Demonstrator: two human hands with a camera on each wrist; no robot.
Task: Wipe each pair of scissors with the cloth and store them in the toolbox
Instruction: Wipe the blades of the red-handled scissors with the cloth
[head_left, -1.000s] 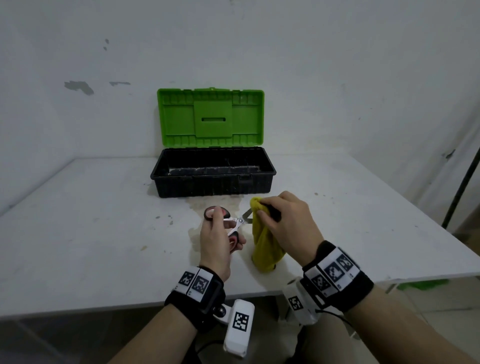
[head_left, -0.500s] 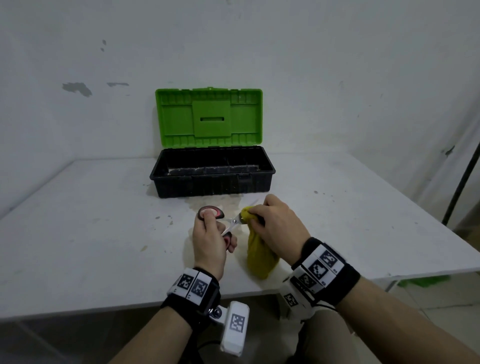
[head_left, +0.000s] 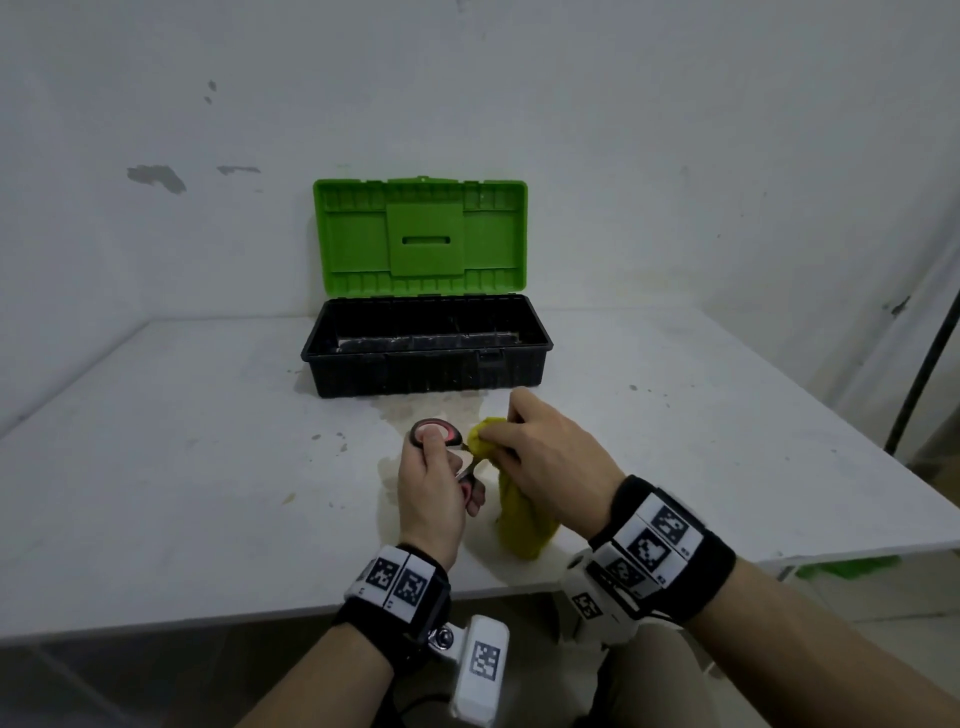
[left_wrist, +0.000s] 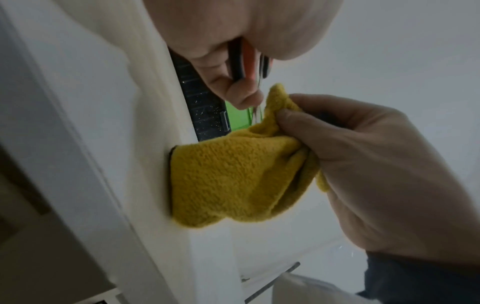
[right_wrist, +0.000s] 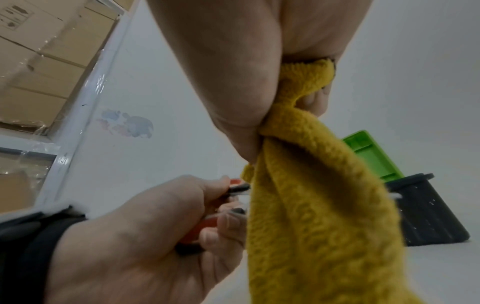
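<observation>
Yellow cloth (head_left: 521, 512) is bunched in the right hand (head_left: 545, 457), fingers curled round it and pinching a fold over the blades of the scissors (head_left: 451, 449). The blades themselves are almost wholly covered; only a sliver of metal is seen in the left wrist view, just beside the cloth's upper edge. The scissors are held by the left hand (head_left: 434, 493) at the red-and-black handles, thumb laid on the upper loop, remaining fingers wrapped round the lower one. Whether the blades are closed cannot be told.

Step in hand, as judged: wiping of this pair, blades being drawn through the cloth. No other pair is seen on the table (head_left: 156, 493).

Toolbox (head_left: 426, 348) is stood beyond the hands, well apart from them, green lid raised upright against the wall; a metal-looking object is glimpsed low inside, not identifiable.

Next move, as judged: the cloth is to be slid clear of the blade tips, then the scissors carried forward over the front wall of the toolbox and laid inside. Care is called for with the covered points.

Pose: both wrists are held above the table near its front edge, palms turned inward, hands nearly touching; the cloth's lower end is resting on the tabletop.
</observation>
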